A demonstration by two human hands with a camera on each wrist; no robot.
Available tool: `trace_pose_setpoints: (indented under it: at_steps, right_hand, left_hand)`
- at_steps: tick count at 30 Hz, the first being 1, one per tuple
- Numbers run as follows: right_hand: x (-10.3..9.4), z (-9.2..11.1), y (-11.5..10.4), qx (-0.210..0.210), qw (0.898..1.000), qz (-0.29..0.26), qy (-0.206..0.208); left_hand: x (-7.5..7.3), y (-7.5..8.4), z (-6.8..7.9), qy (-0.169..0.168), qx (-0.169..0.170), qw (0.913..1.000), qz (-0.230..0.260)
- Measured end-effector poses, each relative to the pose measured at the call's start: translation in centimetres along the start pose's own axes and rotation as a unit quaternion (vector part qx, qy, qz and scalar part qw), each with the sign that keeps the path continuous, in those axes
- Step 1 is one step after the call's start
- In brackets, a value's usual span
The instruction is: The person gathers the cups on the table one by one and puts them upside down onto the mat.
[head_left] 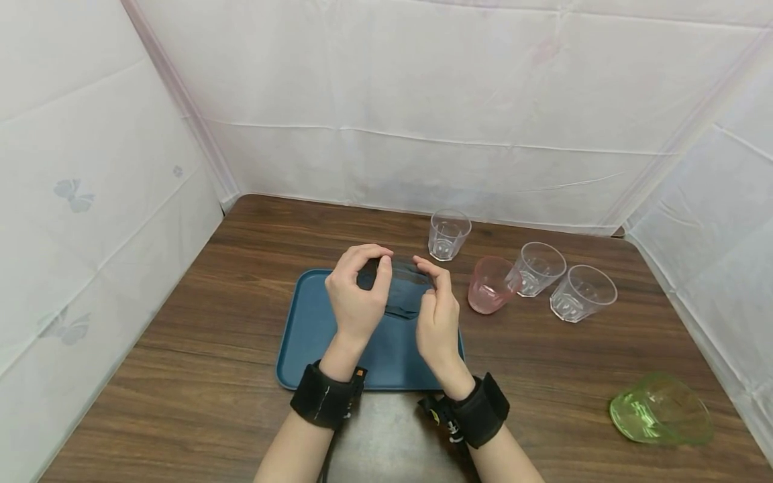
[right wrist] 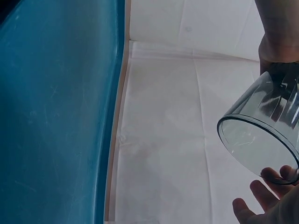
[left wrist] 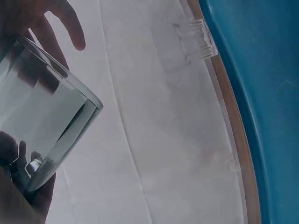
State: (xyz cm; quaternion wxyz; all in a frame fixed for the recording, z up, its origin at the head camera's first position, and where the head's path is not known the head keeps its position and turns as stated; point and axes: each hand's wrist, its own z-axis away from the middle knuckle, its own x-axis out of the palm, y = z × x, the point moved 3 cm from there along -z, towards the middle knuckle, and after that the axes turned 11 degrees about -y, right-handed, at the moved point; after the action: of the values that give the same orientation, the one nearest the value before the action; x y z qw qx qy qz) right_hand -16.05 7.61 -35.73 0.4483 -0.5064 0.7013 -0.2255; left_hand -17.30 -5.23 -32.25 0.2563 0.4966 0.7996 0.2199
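Note:
A see-through grey drinking glass (head_left: 403,295) is held on its side between both hands, above a blue tray (head_left: 311,335). My left hand (head_left: 357,288) grips the base end, fingers and thumb curved around it. At the rim end, my right hand (head_left: 438,315) holds the glass with its fingertips. The right wrist view shows the mouth of the glass (right wrist: 245,100) facing down and left, two right fingertips at the rim and the other fingers spread. Through the wall of the glass (left wrist: 56,112) in the left wrist view, fingers show on the far side.
Three clear glasses stand at the back and right: one (head_left: 449,235), another (head_left: 540,270) and a third (head_left: 582,294). Next to them is a pink glass (head_left: 490,287). A green glass (head_left: 655,410) sits at the right front. White curtains (head_left: 386,100) enclose the wooden table (head_left: 199,322).

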Motion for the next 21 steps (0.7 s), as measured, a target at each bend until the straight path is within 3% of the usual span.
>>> trace_pose_setpoints:
  at_steps: [21]
  right_hand:
    - [-0.06,-0.18,0.15,0.012,0.997,0.08,-0.006]
  left_hand:
    - [-0.14,0.25,-0.14,-0.03,0.051,0.9955,-0.074]
